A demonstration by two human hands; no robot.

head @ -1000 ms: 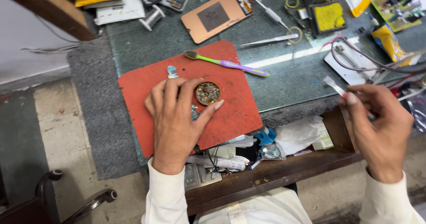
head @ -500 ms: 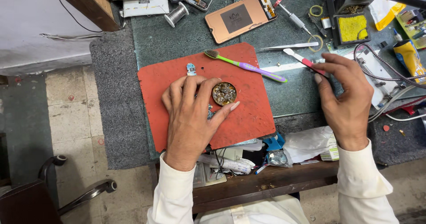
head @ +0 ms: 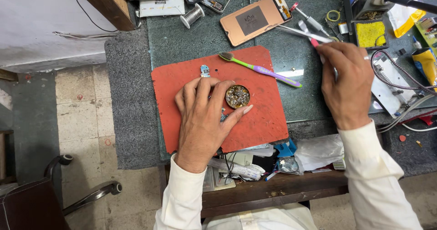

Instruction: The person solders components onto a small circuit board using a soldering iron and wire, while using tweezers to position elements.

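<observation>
My left hand [head: 205,111] rests on the red mat [head: 264,120], its thumb and fingers cupped around a small round tin [head: 237,96] of brownish paste. A tiny circuit part [head: 205,70] lies just beyond the fingertips. My right hand [head: 347,82] hovers over the glass bench top to the right, closed on a thin tool with a red grip [head: 314,41] that points up and to the left. A green and purple toothbrush [head: 259,69] lies across the mat's top right corner, between the two hands.
A copper-coloured phone back [head: 255,19] lies beyond the mat. A solder spool [head: 193,15], tweezers [head: 302,33], a yellow sponge tray [head: 369,33] and coiled cables [head: 396,82] crowd the back and right. A plastic bag [head: 318,152] and clutter sit on the wooden shelf [head: 273,191] near me.
My right hand has carried the thin tool from the far right edge up and left over the glass. My left hand has stayed around the tin.
</observation>
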